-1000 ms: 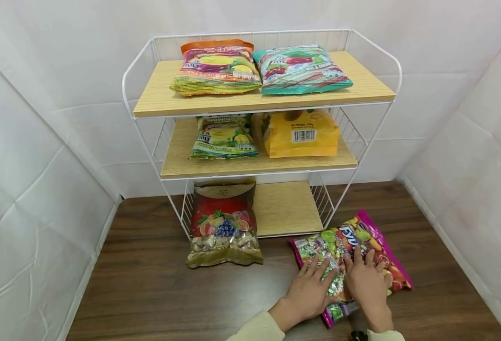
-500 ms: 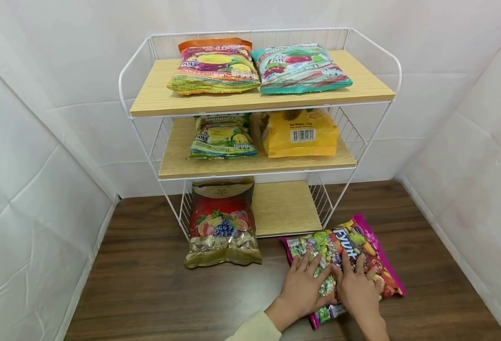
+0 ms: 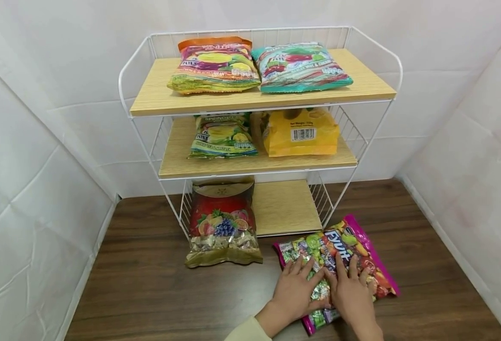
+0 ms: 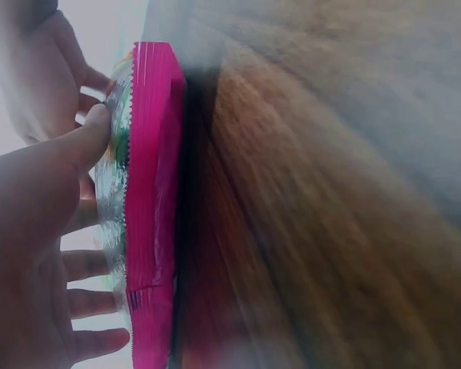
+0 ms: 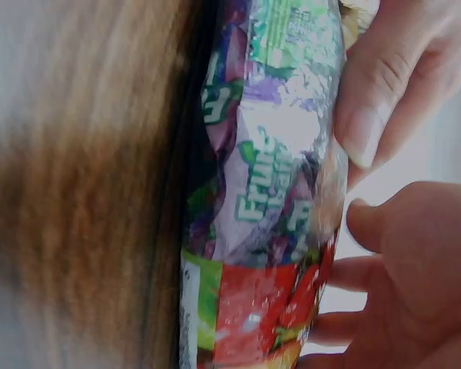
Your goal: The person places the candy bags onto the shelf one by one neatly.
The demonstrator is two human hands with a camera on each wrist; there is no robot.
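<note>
A candy bag (image 3: 327, 241) with magenta end seals lies flat and askew on the dark wooden table, in front of the shelf's lower right corner. My left hand (image 3: 292, 290) rests on its left part with fingers spread. Beside it, my right hand (image 3: 352, 291) presses on the middle with fingers extended. In the left wrist view the left hand (image 4: 42, 231) lies along the bag's top, by the magenta seal (image 4: 154, 200). From the right wrist view, wrapped candies (image 5: 269, 154) show through clear film, and the right hand (image 5: 422, 269) touches the upper surface.
A white wire rack with three wooden shelves (image 3: 284, 206) stands behind. Orange (image 3: 214, 66) and teal (image 3: 301, 68) bags lie on top, green (image 3: 223, 137) and yellow (image 3: 303, 135) ones in the middle. A red-and-gold bag (image 3: 223, 225) sticks out of the bottom left.
Both hands and the candy bag have slid left and slightly toward the person across the table. The bags on the rack have stayed where they were.
</note>
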